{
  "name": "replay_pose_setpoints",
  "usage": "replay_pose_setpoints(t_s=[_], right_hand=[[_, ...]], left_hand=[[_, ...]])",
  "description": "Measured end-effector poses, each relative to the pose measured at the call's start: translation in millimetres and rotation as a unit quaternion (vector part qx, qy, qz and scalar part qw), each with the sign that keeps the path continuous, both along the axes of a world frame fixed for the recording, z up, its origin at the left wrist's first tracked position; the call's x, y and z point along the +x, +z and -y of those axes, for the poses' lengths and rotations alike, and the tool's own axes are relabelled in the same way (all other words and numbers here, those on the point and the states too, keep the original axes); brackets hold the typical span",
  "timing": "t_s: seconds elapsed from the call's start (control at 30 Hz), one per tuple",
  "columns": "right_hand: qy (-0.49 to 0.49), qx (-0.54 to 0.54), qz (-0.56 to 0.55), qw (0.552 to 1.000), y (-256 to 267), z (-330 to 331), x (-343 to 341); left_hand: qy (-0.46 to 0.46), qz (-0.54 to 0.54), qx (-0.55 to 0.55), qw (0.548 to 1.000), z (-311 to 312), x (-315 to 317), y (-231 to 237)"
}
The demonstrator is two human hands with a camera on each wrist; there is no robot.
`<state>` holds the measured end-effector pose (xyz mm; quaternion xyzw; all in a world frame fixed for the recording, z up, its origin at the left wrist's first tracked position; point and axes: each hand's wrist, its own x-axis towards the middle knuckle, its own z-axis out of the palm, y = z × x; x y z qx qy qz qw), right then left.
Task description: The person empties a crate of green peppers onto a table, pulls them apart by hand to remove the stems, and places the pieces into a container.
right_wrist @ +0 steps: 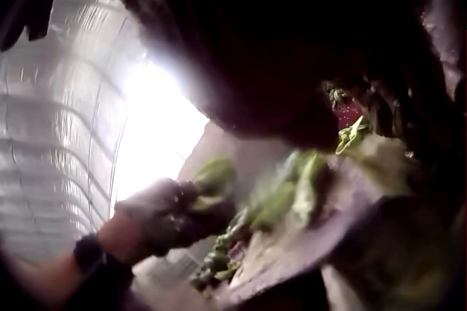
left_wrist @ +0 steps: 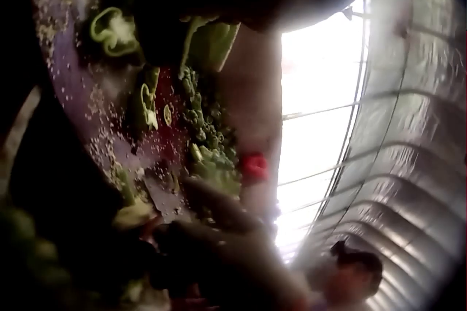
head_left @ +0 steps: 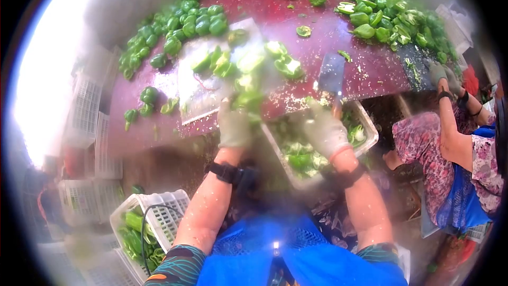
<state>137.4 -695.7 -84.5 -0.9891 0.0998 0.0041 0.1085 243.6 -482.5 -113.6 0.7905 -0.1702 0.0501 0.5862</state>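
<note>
My gloved left hand (head_left: 234,127) is at the table's near edge, gripping a blurred green pepper piece (head_left: 248,97). The right wrist view shows that hand (right_wrist: 164,216) with a pepper piece (right_wrist: 215,178) at its fingers. My gloved right hand (head_left: 326,131) is over a white crate (head_left: 371,127) of cut peppers; blur hides whether it holds anything. In the left wrist view a pale piece (left_wrist: 135,214) is beside the right hand (left_wrist: 226,249). A cleaver (head_left: 331,73) lies flat on the table, its handle close by the right hand. Cut peppers (head_left: 288,66) lie beyond my hands.
Whole peppers (head_left: 188,21) are heaped on the red table (head_left: 254,0) at the back left, more peppers (head_left: 383,16) at the back right. A white board (head_left: 193,103) lies left of centre. A pepper basket (head_left: 172,206) stands lower left. Another person (head_left: 450,132) works at the right.
</note>
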Motion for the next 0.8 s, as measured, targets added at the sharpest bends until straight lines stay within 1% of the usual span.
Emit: replay_pose_setpoints(t_s=[0.03,0.07,0.1,0.13,0.17,0.2,0.23,0.27,0.3,0.33,0.37,0.4,0.43,0.47,0.5,0.53,0.57,0.6,0.63,0.67,0.73,0.77,0.8], right_hand=[[-0.039,-0.02,0.071,0.996,-4.3,2.3,1.0],[-0.009,-0.133,0.169,0.977,-15.3,1.6,5.0],[0.026,0.018,0.132,0.991,-5.1,-11.9,8.0],[0.042,0.186,0.091,0.977,5.0,-25.5,10.9],[0.036,0.33,0.045,0.942,15.3,-38.9,13.9],[0.027,0.573,0.19,0.797,31.6,-54.0,-0.9],[0.006,0.594,0.129,0.794,28.8,-52.8,1.1],[-0.014,0.609,0.067,0.79,21.1,-47.0,4.6],[-0.034,0.622,0.005,0.782,13.5,-39.1,9.0],[-0.008,0.432,0.021,0.901,7.3,-27.1,15.9],[-0.011,0.304,0.019,0.952,-10.4,-15.3,29.5],[-0.015,0.17,0.018,0.985,-23.2,-4.9,41.7],[-0.031,0.207,0.037,0.977,-12.9,3.5,43.6],[-0.048,0.244,0.054,0.967,-3.1,10.5,45.8],[-0.076,0.226,0.036,0.97,-1.5,16.7,55.0],[-0.067,0.172,0.095,0.978,-5.4,21.6,65.5],[-0.062,0.146,0.07,0.985,0.5,27.4,80.9],[-0.056,0.121,0.044,0.99,6.2,32.6,98.6],[-0.07,0.086,0.041,0.993,-6.6,37.8,117.6],[-0.087,0.082,0.007,0.993,-0.8,37.5,134.1],[-0.067,0.036,-0.01,0.997,-0.6,36.9,158.6],[-0.061,0.009,-0.043,0.997,-6.7,36.9,171.6],[-0.047,-0.001,-0.071,0.996,-17.1,38.6,185.8]], left_hand=[[-0.022,-0.108,-0.174,0.979,1.7,-2.4,1.2],[-0.029,-0.18,-0.228,0.956,9.7,-8.9,9.7],[-0.06,-0.241,-0.226,0.942,21.8,-22.6,22.9],[-0.105,-0.27,-0.189,0.938,34.1,-39.8,29.4],[-0.144,-0.255,-0.138,0.946,40.6,-55.5,33.5],[-0.179,-0.182,-0.046,0.966,34.2,-54.3,35.5],[-0.204,-0.099,0.039,0.973,27.8,-53.1,37.5],[-0.147,-0.255,-0.055,0.954,11.5,-53.4,62.1],[-0.056,-0.385,-0.169,0.906,-4.9,-53.6,86.6],[-0.035,-0.266,-0.03,0.963,-31.1,-45.6,93.6],[-0.013,-0.2,0.074,0.977,-70.7,-34.7,92.5],[0.056,-0.19,0.094,0.976,-96.9,-38.4,113.8],[0.111,-0.091,0.067,0.987,-145.5,-37.6,95.7],[0.169,0.083,0.294,0.937,-208.6,-31.3,76.2],[0.208,0.147,0.379,0.89,-247.8,-42.9,83.6],[0.256,0.207,0.457,0.826,-287.1,-54.6,91.0],[0.316,0.137,0.446,0.826,-334.1,-66.5,92.6],[0.356,0.135,0.506,0.774,-371.7,-90.7,95.3],[0.407,0.033,0.546,0.731,-390.8,-115.8,112.7],[0.454,-0.001,0.508,0.732,-417.6,-131.7,110.3],[0.547,-0.06,0.419,0.722,-470.3,-163.1,105.7],[0.598,-0.093,0.314,0.731,-495.1,-178.2,99.7],[0.596,-0.165,0.376,0.69,-497.4,-187.6,98.2]])
